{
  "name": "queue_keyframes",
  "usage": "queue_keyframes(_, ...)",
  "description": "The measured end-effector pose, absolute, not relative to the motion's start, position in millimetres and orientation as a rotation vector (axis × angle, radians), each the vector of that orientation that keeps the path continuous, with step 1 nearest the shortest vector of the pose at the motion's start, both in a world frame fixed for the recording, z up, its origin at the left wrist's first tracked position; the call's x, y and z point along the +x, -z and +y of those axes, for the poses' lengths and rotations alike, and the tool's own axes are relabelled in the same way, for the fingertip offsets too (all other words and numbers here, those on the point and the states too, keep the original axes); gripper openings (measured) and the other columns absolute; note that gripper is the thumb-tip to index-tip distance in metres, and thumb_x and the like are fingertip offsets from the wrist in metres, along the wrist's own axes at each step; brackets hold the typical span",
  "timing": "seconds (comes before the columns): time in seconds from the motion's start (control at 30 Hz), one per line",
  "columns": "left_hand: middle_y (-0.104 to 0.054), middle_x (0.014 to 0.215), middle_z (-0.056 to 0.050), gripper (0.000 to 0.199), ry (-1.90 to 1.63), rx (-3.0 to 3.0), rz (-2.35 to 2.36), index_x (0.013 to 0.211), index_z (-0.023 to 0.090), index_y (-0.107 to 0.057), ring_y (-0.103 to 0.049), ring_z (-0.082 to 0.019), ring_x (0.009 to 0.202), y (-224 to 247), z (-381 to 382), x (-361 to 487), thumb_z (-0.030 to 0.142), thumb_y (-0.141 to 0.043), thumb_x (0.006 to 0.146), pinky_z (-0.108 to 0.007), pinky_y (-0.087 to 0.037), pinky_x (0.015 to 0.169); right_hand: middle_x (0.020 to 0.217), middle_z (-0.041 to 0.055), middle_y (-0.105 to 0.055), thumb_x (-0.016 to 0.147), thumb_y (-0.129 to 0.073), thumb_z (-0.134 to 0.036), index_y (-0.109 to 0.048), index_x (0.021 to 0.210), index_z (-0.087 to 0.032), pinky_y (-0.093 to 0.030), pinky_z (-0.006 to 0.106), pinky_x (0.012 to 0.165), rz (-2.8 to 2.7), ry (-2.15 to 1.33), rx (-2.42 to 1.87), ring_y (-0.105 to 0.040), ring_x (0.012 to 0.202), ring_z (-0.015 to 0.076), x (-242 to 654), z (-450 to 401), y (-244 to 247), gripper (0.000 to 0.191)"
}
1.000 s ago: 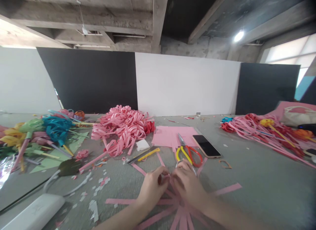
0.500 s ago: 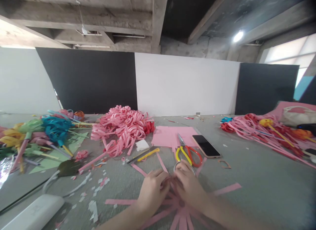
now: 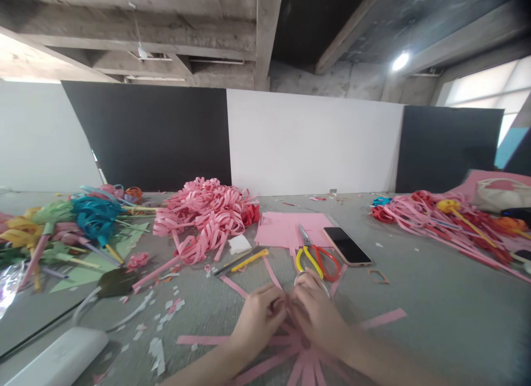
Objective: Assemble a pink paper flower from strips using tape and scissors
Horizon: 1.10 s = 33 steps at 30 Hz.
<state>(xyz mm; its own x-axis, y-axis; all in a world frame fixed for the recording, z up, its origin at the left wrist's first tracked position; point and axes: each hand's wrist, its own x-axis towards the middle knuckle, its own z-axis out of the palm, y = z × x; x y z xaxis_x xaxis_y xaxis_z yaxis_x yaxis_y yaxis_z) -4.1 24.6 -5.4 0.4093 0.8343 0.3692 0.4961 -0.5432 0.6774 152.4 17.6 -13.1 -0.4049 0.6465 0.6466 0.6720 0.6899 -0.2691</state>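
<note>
My left hand [image 3: 259,314] and my right hand [image 3: 317,308] meet low in the middle, fingertips pinched together and almost touching. A pink paper strip [image 3: 274,274] runs in at the left fingers; what lies between the fingertips is mostly hidden. Around the right fingers shows part of a pale ring [image 3: 331,289], apparently a roll of tape. Beneath both hands, pink paper strips [image 3: 307,369] spread out like a star, joined at a centre below the right wrist. Just beyond the right hand lie scissors [image 3: 317,259] with one yellow and one red handle.
Pink paper sheets [image 3: 269,228] and a phone [image 3: 347,245] lie beyond the scissors. A yellow cutter [image 3: 250,260] is left of them. Curled pink strips [image 3: 203,214] and paper flowers [image 3: 93,214] heap at left, near a white power strip [image 3: 62,358]. More strips [image 3: 418,214] lie right.
The right hand and the pale ring have shifted very slightly to the right. The left hand stays nearly in place, and both keep their pinch.
</note>
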Motion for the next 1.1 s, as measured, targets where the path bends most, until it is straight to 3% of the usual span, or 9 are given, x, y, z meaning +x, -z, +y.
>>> queue_keyframes(0.27, -0.036, 0.057, 0.005, 0.013, -0.915, 1.867, 0.961, 0.061, 0.014, -0.052, -0.033, -0.009, 0.056, 0, 35, -8, 0.018, -0.044, 0.070, -0.019, -0.025, 0.052, 0.074, 0.0012, -0.048, 0.075, -0.046, -0.010, -0.048, 0.074, -0.019, -0.030, 0.042, 0.087, -2.115, 0.110, -0.907, -0.046, 0.080, 0.0170, 154, 18, 17, 0.009)
queue_keyframes(0.57, -0.038, 0.054, 0.005, 0.016, -0.924, 1.398, 0.858, 0.059, 0.014, -0.051, -0.034, -0.008, 0.053, 1, 27, 0, 0.026, -0.050, 0.070, -0.019, -0.026, 0.051, 0.066, -0.0012, -0.054, 0.076, -0.044, -0.009, -0.047, 0.072, -0.021, -0.029, 0.042, 0.085, -2.066, 0.252, -0.878, -0.049, 0.075, 0.0162, 151, 12, 9, 0.013)
queue_keyframes(0.73, -0.041, 0.057, 0.005, 0.022, -1.160, 1.245, 0.893, 0.057, 0.015, -0.048, -0.036, -0.007, 0.054, -1, 40, -6, 0.032, -0.054, 0.069, -0.018, -0.029, 0.053, 0.066, -0.0003, -0.053, 0.077, -0.039, -0.007, -0.045, 0.073, -0.021, -0.031, 0.041, 0.084, -2.070, 0.269, -0.859, -0.048, 0.074, 0.0166, 154, 8, 7, 0.016)
queue_keyframes(1.0, -0.047, 0.055, 0.003, 0.018, -1.102, 1.419, 0.950, 0.070, 0.012, -0.061, -0.042, -0.009, 0.056, -1, 48, -10, 0.030, -0.059, 0.067, -0.021, -0.033, 0.056, 0.078, 0.0040, -0.050, 0.083, -0.038, -0.012, -0.049, 0.083, -0.021, -0.036, 0.041, 0.079, -1.953, 0.152, -1.042, -0.047, 0.079, 0.0183, 156, 15, 13, 0.014)
queue_keyframes(1.1, -0.048, 0.058, 0.003, 0.022, -1.083, 1.446, 0.962, 0.078, 0.013, -0.058, -0.042, -0.009, 0.056, 4, 45, -7, 0.032, -0.059, 0.067, -0.021, -0.033, 0.056, 0.078, 0.0035, -0.051, 0.084, -0.038, -0.014, -0.050, 0.089, -0.022, -0.036, 0.041, 0.080, -1.940, 0.145, -1.046, -0.048, 0.079, 0.0183, 156, 18, 15, 0.015)
